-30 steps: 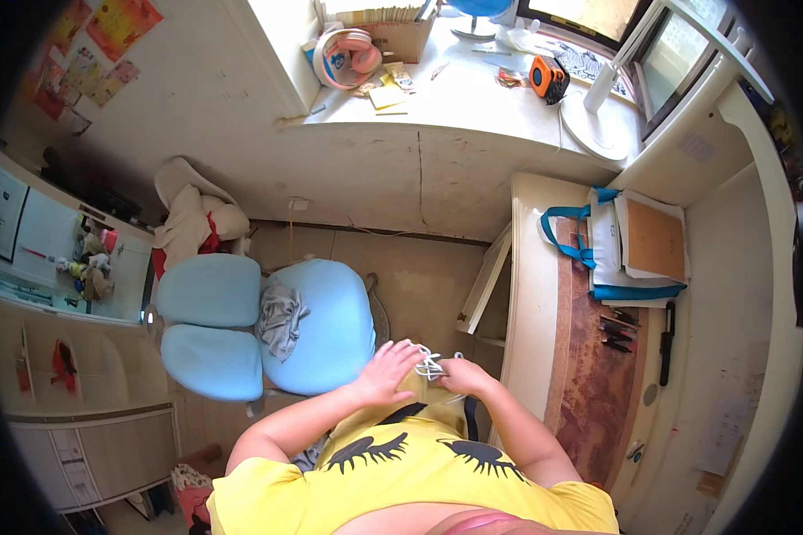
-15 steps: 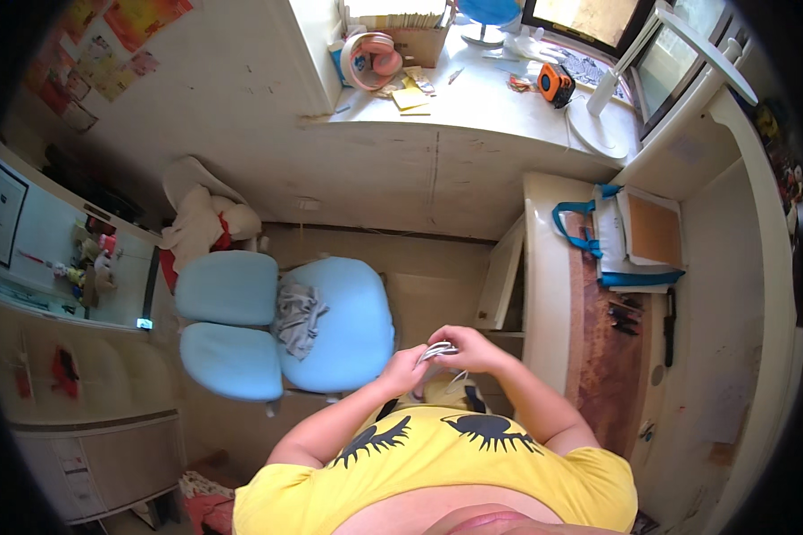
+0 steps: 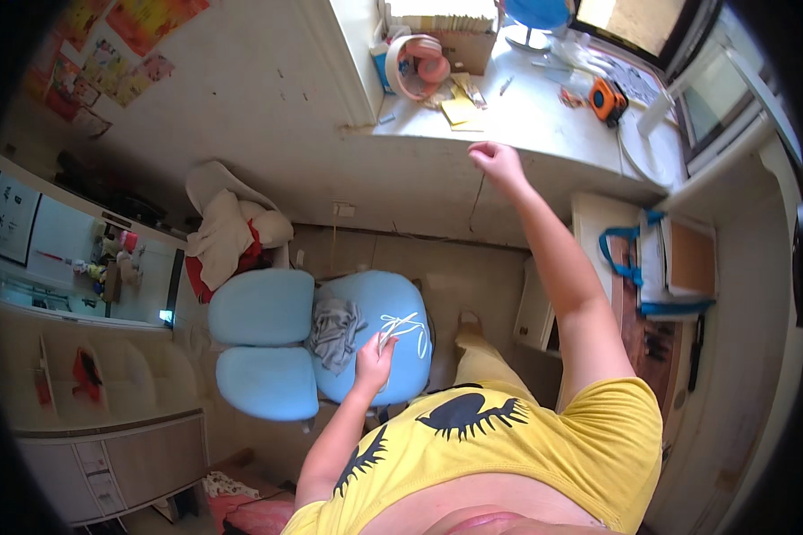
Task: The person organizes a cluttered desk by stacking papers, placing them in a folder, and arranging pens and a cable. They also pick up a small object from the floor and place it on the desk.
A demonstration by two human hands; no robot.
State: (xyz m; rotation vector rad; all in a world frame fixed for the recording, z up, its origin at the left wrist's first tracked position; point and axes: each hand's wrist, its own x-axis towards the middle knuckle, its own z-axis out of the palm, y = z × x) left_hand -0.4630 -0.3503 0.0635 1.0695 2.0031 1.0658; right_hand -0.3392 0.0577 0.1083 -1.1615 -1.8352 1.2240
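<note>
My left hand [image 3: 374, 364] is closed round a bunched white cable [image 3: 402, 326], whose loose loops stick out above the fingers. It hangs over the seat of a light blue chair [image 3: 384, 299], beside a crumpled grey cloth [image 3: 337, 330]. Stretched far forward, my right hand [image 3: 500, 167] has its fingers curled in, and no object shows in it. It is in front of the windowsill [image 3: 544, 125], below a yellow notepad [image 3: 459, 111] and an orange and black tape measure [image 3: 608, 101].
Pink and white headphones [image 3: 417, 68] and a white lamp base [image 3: 644, 152] stand on the sill. To the right, a teal-trimmed bag [image 3: 651, 272] lies on a desk. White cloth [image 3: 232, 232] is heaped behind the chair. A cabinet [image 3: 143, 455] stands at the lower left.
My hands were together on the cable; the right has let go and swung forward toward the windowsill. The left has carried the cable leftward over the chair seat, and its loops have spread. The view has shifted.
</note>
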